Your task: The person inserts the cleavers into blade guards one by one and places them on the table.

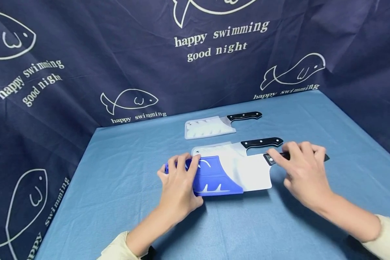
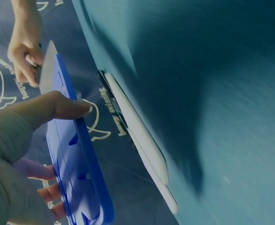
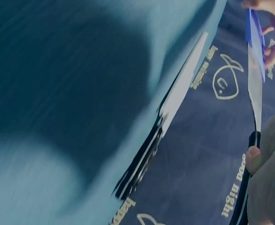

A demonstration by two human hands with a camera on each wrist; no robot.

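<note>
My left hand [image 1: 179, 184] grips a blue blade cover [image 1: 214, 177] by its closed end, thumb on the lower edge and fingers over the top. Partly inside the cover sits the wide blade of a cleaver [image 1: 255, 173], its bare part showing to the right. My right hand [image 1: 303, 171] holds that cleaver by its black handle [image 3: 243, 192]. In the left wrist view the cover [image 2: 79, 154] is raised off the table, with a gap between it and the cloth. Shadows of both hands fall below.
Behind the held cleaver lies a second cleaver [image 1: 263, 142] with a whitish cover [image 1: 211, 147], partly overlapped in the head view. Farther back rests a third cleaver [image 1: 243, 116] in a translucent white cover [image 1: 209, 128]. A blue cloth [image 1: 117, 173] covers the table; a dark printed curtain [image 1: 143, 43] stands behind.
</note>
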